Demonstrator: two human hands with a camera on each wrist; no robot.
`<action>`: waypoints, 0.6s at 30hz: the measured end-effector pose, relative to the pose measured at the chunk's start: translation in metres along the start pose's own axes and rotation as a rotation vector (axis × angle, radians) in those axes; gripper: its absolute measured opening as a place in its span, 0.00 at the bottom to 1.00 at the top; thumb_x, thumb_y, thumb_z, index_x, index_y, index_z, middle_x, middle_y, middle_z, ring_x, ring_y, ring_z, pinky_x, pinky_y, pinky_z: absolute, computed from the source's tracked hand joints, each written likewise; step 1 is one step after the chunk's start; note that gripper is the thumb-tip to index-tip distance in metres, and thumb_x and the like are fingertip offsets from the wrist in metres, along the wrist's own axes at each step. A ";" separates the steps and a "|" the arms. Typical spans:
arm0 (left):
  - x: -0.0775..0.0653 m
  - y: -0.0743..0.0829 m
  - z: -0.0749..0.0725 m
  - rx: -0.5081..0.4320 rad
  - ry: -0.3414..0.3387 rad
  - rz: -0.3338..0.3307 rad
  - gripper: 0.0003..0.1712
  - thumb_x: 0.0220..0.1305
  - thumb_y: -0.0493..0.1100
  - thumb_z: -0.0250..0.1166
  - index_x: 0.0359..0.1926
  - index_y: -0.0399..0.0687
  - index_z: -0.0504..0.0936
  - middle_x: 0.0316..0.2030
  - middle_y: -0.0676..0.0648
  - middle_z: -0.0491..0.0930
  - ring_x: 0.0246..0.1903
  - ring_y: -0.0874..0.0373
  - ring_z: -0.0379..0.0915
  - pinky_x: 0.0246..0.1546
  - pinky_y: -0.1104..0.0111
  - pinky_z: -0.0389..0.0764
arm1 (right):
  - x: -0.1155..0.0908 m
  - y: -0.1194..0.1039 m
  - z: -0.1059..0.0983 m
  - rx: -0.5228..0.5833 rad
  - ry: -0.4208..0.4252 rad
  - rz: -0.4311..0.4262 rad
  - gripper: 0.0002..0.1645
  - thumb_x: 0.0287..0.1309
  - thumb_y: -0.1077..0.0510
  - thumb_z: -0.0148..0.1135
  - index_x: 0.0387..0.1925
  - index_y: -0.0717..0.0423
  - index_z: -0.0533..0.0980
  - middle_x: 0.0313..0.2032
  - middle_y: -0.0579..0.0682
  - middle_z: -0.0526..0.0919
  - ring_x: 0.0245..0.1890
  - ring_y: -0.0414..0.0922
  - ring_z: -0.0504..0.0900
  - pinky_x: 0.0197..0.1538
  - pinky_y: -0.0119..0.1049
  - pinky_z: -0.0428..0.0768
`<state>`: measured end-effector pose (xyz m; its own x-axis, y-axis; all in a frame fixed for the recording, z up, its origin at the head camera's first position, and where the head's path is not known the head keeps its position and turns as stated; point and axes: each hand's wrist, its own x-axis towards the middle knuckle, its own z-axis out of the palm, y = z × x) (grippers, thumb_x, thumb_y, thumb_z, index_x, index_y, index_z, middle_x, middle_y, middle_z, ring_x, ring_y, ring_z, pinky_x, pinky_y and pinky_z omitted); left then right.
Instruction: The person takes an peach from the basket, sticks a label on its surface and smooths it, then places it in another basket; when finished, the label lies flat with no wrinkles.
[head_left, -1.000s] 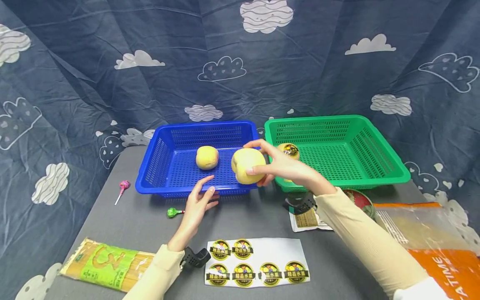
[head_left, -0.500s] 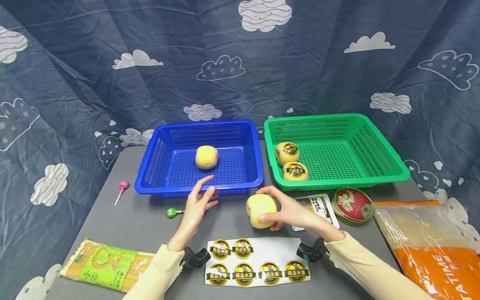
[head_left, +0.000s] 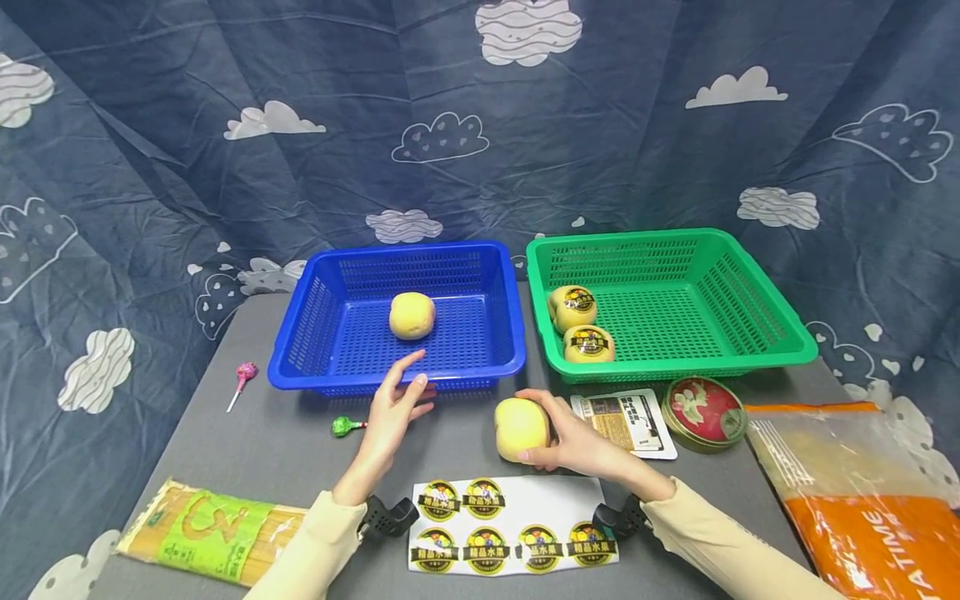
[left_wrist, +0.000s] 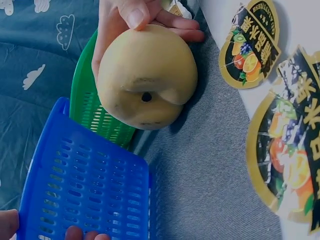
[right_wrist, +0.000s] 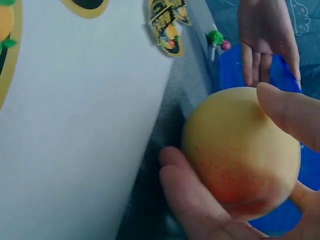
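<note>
In the head view my right hand (head_left: 581, 442) grips a yellow peach (head_left: 521, 430), thumb on the near side and fingers round the far side, low over the table behind the sticker sheet (head_left: 536, 500). A red blush shows on the peach (right_wrist: 240, 155) in the right wrist view; its stem hollow faces the left wrist camera. My left hand (head_left: 393, 412) holds nothing, fingers spread at the front rim of the blue basket (head_left: 296, 379). Another yellow peach (head_left: 412, 316) lies in that basket. Two peaches with black-and-gold stickers (head_left: 573, 308) sit at the left of the green basket (head_left: 795, 354).
Right of my right hand lie a white packet (head_left: 637, 423), a round red tin (head_left: 705, 412) and an orange-and-clear bag (head_left: 870, 500). On the left are a pack of noodles (head_left: 217, 529), a green lollipop (head_left: 343, 427) and a pink lollipop (head_left: 246, 371).
My right hand has carried the peach from above the blue basket's front right corner towards me, down near the table. The left hand has stayed in place.
</note>
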<state>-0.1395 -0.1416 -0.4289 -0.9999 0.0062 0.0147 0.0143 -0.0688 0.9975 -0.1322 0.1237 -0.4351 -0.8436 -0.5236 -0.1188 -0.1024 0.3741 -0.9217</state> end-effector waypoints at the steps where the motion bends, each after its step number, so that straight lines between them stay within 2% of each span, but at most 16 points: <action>1: -0.001 0.001 -0.001 0.005 -0.015 -0.006 0.24 0.66 0.43 0.52 0.62 0.48 0.63 0.46 0.27 0.70 0.47 0.33 0.68 0.45 0.52 0.73 | -0.001 -0.001 -0.001 -0.010 0.003 -0.015 0.46 0.44 0.57 0.70 0.63 0.50 0.55 0.50 0.68 0.56 0.22 0.48 0.78 0.22 0.42 0.79; 5: -0.006 0.006 -0.007 0.047 -0.115 -0.030 0.27 0.66 0.44 0.52 0.65 0.55 0.60 0.47 0.28 0.70 0.47 0.37 0.69 0.45 0.53 0.73 | -0.005 -0.008 -0.006 -0.016 0.024 -0.067 0.43 0.46 0.58 0.68 0.63 0.49 0.57 0.55 0.66 0.55 0.20 0.51 0.79 0.22 0.42 0.79; 8: -0.013 0.008 -0.012 0.113 -0.222 -0.017 0.27 0.65 0.40 0.53 0.65 0.53 0.60 0.47 0.32 0.72 0.45 0.41 0.71 0.44 0.54 0.74 | -0.009 -0.016 -0.009 -0.022 0.059 -0.104 0.39 0.48 0.58 0.66 0.61 0.50 0.60 0.55 0.64 0.57 0.19 0.52 0.78 0.22 0.40 0.78; 10: -0.019 0.009 -0.015 0.187 -0.305 0.020 0.26 0.64 0.37 0.55 0.63 0.48 0.63 0.46 0.35 0.73 0.43 0.42 0.72 0.42 0.56 0.76 | -0.011 -0.021 -0.008 -0.025 0.082 -0.140 0.36 0.49 0.60 0.66 0.59 0.52 0.63 0.52 0.63 0.61 0.19 0.52 0.78 0.21 0.40 0.78; 14: -0.032 0.007 -0.017 0.421 -0.469 0.135 0.21 0.58 0.35 0.61 0.54 0.41 0.72 0.43 0.40 0.76 0.37 0.52 0.75 0.37 0.65 0.78 | -0.014 -0.028 0.001 -0.026 0.091 -0.193 0.28 0.49 0.63 0.65 0.53 0.56 0.68 0.41 0.58 0.70 0.19 0.48 0.78 0.20 0.40 0.78; 18: -0.041 0.002 -0.014 0.582 -0.602 0.198 0.15 0.52 0.36 0.66 0.43 0.42 0.78 0.37 0.45 0.77 0.31 0.63 0.74 0.32 0.71 0.77 | -0.018 -0.029 0.016 -0.046 0.010 -0.215 0.21 0.51 0.60 0.63 0.48 0.56 0.70 0.29 0.52 0.76 0.17 0.40 0.76 0.19 0.34 0.76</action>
<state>-0.0983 -0.1561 -0.4289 -0.8065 0.5879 0.0623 0.3544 0.3965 0.8469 -0.1055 0.1095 -0.4119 -0.8047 -0.5879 0.0826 -0.3043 0.2890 -0.9077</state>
